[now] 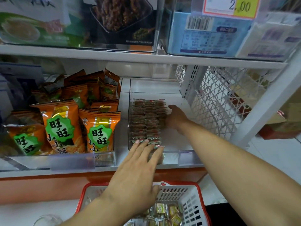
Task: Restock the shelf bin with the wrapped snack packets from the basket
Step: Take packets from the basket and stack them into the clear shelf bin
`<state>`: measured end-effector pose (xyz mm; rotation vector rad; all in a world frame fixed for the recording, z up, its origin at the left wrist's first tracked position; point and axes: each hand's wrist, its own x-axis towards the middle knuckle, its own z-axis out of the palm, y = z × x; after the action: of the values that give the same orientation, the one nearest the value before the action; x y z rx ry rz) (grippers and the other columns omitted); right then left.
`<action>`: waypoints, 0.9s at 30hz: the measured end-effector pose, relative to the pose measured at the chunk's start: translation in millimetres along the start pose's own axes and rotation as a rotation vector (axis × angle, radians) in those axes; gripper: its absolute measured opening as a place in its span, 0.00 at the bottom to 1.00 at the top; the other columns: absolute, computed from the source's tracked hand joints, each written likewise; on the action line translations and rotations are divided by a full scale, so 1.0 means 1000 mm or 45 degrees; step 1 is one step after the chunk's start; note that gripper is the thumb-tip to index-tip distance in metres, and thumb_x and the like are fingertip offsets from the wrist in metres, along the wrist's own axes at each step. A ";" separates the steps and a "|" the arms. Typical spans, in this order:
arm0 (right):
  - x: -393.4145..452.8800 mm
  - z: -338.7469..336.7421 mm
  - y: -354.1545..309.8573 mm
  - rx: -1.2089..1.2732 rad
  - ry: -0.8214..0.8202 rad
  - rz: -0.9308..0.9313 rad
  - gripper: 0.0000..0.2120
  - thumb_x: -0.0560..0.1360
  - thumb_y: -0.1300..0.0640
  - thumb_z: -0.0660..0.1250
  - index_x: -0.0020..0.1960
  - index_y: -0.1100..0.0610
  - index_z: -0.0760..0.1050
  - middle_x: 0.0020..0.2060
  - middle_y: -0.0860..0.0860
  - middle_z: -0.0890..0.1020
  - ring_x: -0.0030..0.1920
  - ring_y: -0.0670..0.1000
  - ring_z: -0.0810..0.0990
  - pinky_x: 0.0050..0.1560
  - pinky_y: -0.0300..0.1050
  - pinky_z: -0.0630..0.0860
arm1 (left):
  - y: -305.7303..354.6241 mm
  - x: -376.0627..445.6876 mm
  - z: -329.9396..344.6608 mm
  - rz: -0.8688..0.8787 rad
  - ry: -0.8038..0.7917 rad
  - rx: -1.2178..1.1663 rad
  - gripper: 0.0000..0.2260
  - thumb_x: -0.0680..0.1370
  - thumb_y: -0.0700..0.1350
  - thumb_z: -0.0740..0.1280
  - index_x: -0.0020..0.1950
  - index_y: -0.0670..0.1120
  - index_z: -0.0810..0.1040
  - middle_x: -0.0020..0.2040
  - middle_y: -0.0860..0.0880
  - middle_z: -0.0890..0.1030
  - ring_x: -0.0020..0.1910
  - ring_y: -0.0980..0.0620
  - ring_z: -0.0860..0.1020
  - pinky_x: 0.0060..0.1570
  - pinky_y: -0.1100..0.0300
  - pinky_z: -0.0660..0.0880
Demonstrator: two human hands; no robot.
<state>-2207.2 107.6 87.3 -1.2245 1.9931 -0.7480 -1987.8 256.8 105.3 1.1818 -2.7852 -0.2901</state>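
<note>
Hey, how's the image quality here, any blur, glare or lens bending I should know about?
Head view: wide-angle bending curves the white shelf edge and uprights; upper-shelf product boxes and the yellow price tag are soft; the orange snack bags read sharp; glare on the clear plastic bin front; left hand and right hand slightly blurred; lighting even, shadows weak.

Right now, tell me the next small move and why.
Probably press the stack flush against the bin's left wall: the right hand sits against its right side, the left hand lies flat on its front end, and bare bin floor remains beside it.
</note>
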 end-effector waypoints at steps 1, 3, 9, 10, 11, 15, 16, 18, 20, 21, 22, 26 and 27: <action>0.000 0.000 0.000 -0.010 -0.006 -0.009 0.36 0.75 0.64 0.69 0.80 0.55 0.58 0.71 0.60 0.73 0.68 0.61 0.74 0.66 0.57 0.75 | 0.000 0.000 0.000 0.002 0.003 0.008 0.43 0.79 0.62 0.63 0.83 0.54 0.38 0.83 0.53 0.47 0.81 0.53 0.38 0.70 0.59 0.23; 0.000 0.000 0.001 -0.012 -0.036 -0.008 0.37 0.76 0.63 0.69 0.80 0.54 0.56 0.70 0.60 0.74 0.67 0.60 0.75 0.67 0.57 0.75 | 0.000 0.000 0.000 0.005 0.007 0.019 0.43 0.79 0.62 0.62 0.83 0.54 0.38 0.83 0.53 0.47 0.81 0.53 0.38 0.71 0.58 0.24; -0.026 -0.012 -0.014 -0.206 -0.004 -0.174 0.38 0.76 0.60 0.72 0.80 0.55 0.56 0.73 0.57 0.71 0.72 0.57 0.71 0.69 0.47 0.70 | 0.003 -0.009 -0.004 0.064 0.044 0.063 0.43 0.81 0.55 0.63 0.82 0.51 0.32 0.84 0.50 0.37 0.79 0.52 0.28 0.73 0.58 0.27; -0.036 -0.015 -0.021 -0.228 0.065 -0.282 0.34 0.76 0.61 0.71 0.78 0.54 0.61 0.70 0.56 0.73 0.69 0.56 0.73 0.66 0.45 0.72 | 0.005 -0.012 -0.005 0.108 0.072 0.113 0.43 0.81 0.53 0.64 0.83 0.49 0.36 0.84 0.48 0.41 0.81 0.50 0.31 0.76 0.57 0.31; -0.047 -0.017 -0.028 -0.234 0.167 -0.414 0.29 0.76 0.62 0.69 0.75 0.54 0.66 0.66 0.55 0.76 0.65 0.54 0.77 0.61 0.43 0.74 | 0.006 -0.015 -0.006 0.154 0.111 0.163 0.41 0.80 0.51 0.65 0.84 0.47 0.43 0.84 0.45 0.48 0.83 0.47 0.38 0.79 0.55 0.37; -0.104 -0.020 -0.044 -0.009 0.552 -1.162 0.07 0.73 0.67 0.66 0.48 0.58 0.79 0.44 0.48 0.81 0.41 0.42 0.78 0.41 0.37 0.75 | 0.010 -0.032 -0.002 0.287 0.161 0.162 0.23 0.75 0.51 0.70 0.69 0.47 0.75 0.64 0.48 0.77 0.67 0.45 0.73 0.67 0.50 0.72; -0.122 -0.019 -0.039 0.012 0.573 -1.344 0.05 0.72 0.68 0.66 0.44 0.61 0.79 0.41 0.51 0.80 0.39 0.44 0.76 0.40 0.38 0.73 | 0.009 -0.039 0.002 0.280 0.080 0.156 0.21 0.75 0.54 0.69 0.67 0.49 0.76 0.60 0.50 0.78 0.62 0.46 0.75 0.61 0.50 0.74; -0.153 -0.008 -0.013 0.000 0.485 -1.593 0.05 0.70 0.71 0.66 0.39 0.63 0.77 0.38 0.56 0.79 0.38 0.51 0.76 0.38 0.44 0.73 | 0.005 -0.053 0.019 0.214 -0.231 0.158 0.24 0.77 0.58 0.68 0.70 0.52 0.73 0.62 0.52 0.79 0.62 0.48 0.75 0.61 0.51 0.75; -0.178 0.014 0.027 -0.165 0.211 -1.630 0.05 0.70 0.69 0.66 0.41 0.62 0.78 0.40 0.56 0.79 0.40 0.56 0.78 0.39 0.48 0.75 | -0.002 -0.068 0.047 0.159 -0.601 0.174 0.27 0.78 0.59 0.67 0.75 0.54 0.69 0.68 0.50 0.77 0.67 0.47 0.75 0.65 0.51 0.73; -0.187 0.029 0.049 -0.357 -0.012 -1.549 0.05 0.71 0.66 0.66 0.44 0.59 0.79 0.43 0.54 0.80 0.42 0.56 0.78 0.40 0.50 0.76 | -0.005 -0.074 0.065 0.118 -0.778 0.148 0.27 0.78 0.58 0.67 0.76 0.54 0.68 0.70 0.49 0.75 0.68 0.46 0.74 0.65 0.51 0.72; -0.194 0.044 0.074 -0.616 -0.289 -1.379 0.07 0.73 0.63 0.66 0.50 0.56 0.79 0.47 0.52 0.81 0.47 0.55 0.79 0.43 0.52 0.77 | -0.009 -0.080 0.084 0.064 -0.924 0.088 0.26 0.78 0.56 0.66 0.76 0.54 0.69 0.71 0.48 0.75 0.68 0.44 0.75 0.65 0.51 0.73; -0.212 0.078 0.190 -1.438 -1.197 -0.567 0.27 0.73 0.58 0.72 0.70 0.50 0.70 0.64 0.53 0.75 0.62 0.57 0.76 0.56 0.49 0.76 | -0.024 -0.105 0.167 -0.181 -1.097 -0.145 0.18 0.80 0.53 0.65 0.69 0.51 0.73 0.67 0.45 0.78 0.62 0.44 0.78 0.60 0.53 0.75; -0.217 0.079 0.217 -1.515 -1.267 -0.520 0.31 0.74 0.59 0.72 0.75 0.49 0.66 0.67 0.54 0.72 0.65 0.58 0.74 0.57 0.49 0.75 | -0.028 -0.113 0.188 -0.232 -1.108 -0.125 0.17 0.81 0.53 0.65 0.68 0.49 0.72 0.67 0.44 0.78 0.62 0.44 0.77 0.60 0.52 0.75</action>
<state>-2186.9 381.2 -71.6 -2.0831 1.2072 0.9589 -1921.3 344.9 -86.0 1.5676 -3.2608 -1.2004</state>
